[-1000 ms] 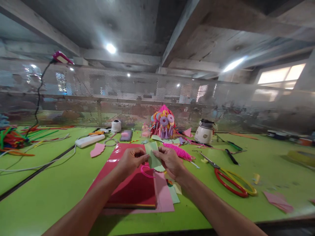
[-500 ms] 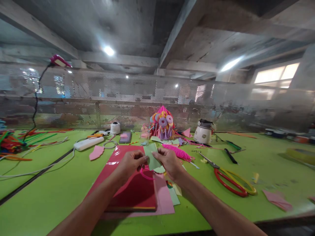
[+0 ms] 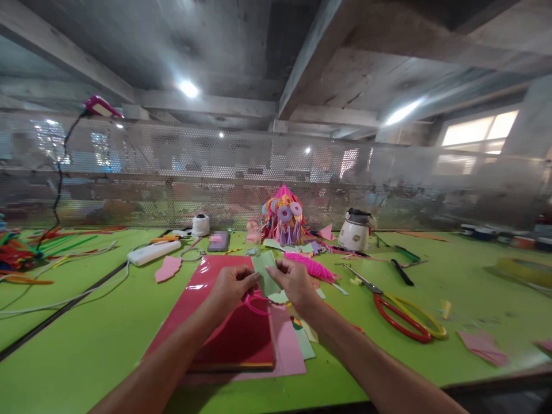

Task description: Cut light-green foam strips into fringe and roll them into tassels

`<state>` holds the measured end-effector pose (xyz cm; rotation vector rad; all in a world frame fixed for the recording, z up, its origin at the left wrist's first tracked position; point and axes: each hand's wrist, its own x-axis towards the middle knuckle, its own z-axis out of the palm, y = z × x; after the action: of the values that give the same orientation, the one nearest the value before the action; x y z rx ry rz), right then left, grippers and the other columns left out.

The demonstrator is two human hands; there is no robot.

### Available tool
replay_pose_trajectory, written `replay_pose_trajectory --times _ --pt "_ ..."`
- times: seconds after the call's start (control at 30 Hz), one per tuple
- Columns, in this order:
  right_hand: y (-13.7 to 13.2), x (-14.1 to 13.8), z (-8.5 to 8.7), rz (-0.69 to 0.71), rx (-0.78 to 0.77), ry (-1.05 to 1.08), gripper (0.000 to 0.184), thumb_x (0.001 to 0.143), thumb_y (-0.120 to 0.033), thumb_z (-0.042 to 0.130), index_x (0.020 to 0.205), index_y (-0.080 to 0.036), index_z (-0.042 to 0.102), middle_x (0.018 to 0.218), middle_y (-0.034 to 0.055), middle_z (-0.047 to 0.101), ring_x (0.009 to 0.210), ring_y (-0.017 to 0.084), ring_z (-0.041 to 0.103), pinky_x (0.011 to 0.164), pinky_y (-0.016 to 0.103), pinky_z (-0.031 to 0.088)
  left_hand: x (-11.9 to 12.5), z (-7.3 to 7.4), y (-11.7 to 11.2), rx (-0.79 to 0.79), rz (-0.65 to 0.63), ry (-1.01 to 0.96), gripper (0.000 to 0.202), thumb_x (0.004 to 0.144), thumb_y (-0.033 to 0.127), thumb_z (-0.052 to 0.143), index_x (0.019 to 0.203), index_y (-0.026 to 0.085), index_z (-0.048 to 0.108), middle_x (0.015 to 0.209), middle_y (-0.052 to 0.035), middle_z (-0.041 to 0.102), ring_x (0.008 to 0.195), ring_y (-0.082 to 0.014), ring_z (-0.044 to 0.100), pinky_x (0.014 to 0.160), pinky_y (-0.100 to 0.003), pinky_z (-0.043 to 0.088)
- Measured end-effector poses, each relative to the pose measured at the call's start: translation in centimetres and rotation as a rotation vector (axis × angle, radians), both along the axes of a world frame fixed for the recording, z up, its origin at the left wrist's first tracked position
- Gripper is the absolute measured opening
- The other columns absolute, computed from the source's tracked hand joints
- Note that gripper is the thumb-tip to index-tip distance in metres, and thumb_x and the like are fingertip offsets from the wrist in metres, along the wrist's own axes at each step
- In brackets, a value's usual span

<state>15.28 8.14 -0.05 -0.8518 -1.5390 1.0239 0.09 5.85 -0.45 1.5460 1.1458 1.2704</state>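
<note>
A pale green piece of paper (image 3: 266, 271) is stretched between my two hands. My left hand (image 3: 236, 287) pinches its left edge, and my right hand (image 3: 291, 279) grips it at the right with thumb and fingers closed. Just under the left fingers is a pink ring-shaped loop (image 3: 257, 306); whether the hand holds it I cannot tell. Below both hands lies a red glossy stack of sheets (image 3: 233, 345), with a pink sheet (image 3: 290, 345) sticking out from beneath it. Green and yellow paper scraps (image 3: 305, 343) lie at its right side.
Red-and-yellow-handled scissors (image 3: 403, 319) lie open to the right, near a black-handled tool (image 3: 402, 272). Behind are bright pink yarn (image 3: 308, 266), a colourful tasselled craft (image 3: 284, 214) and a white jug (image 3: 355, 231). A white power strip (image 3: 154, 253) and cable lie left.
The view has shifted very slightly. Both hands keep hold of the green paper in nearly the same place.
</note>
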Motion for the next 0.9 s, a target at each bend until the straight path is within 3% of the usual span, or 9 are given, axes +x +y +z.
replay_pose_trajectory --times 0.6,0.73,0.9 --pt "0.3 -0.5 -1.0 -0.101 0.134 -0.047 0.02 0.071 -0.031 0.061 0.059 -0.016 0.054 0.051 -0.005 0.043 0.048 0.008 0.036 0.045 0.021 0.028 0.3 0.0 0.0 0.002 0.048 0.076 0.035 0.068 0.047 0.058 0.053 0.016 0.054 0.044 0.0029 0.05 0.037 -0.0077 0.037 0.039 -0.021 0.025" --pt "0.2 -0.5 -0.8 -0.098 0.107 -0.024 0.022 0.068 -0.031 0.064 0.056 -0.016 0.053 0.05 -0.005 0.043 0.049 0.009 0.037 0.045 0.022 0.028 0.4 0.0 0.1 -0.001 0.03 0.023 0.039 0.063 0.052 0.061 0.049 0.016 0.054 0.041 0.0026 0.047 0.037 -0.0084 0.038 0.039 -0.022 0.025" --pt "0.2 -0.3 -0.3 0.021 -0.01 0.018 0.027 0.063 -0.041 0.069 0.063 -0.016 0.057 0.053 -0.0033 0.05 0.047 0.01 0.042 0.045 0.022 0.032 0.2 0.0 0.3 -0.029 -0.021 -0.057 0.043 0.057 0.056 0.064 0.048 0.014 0.056 0.04 0.0015 0.047 0.035 -0.0086 0.037 0.039 -0.024 0.025"
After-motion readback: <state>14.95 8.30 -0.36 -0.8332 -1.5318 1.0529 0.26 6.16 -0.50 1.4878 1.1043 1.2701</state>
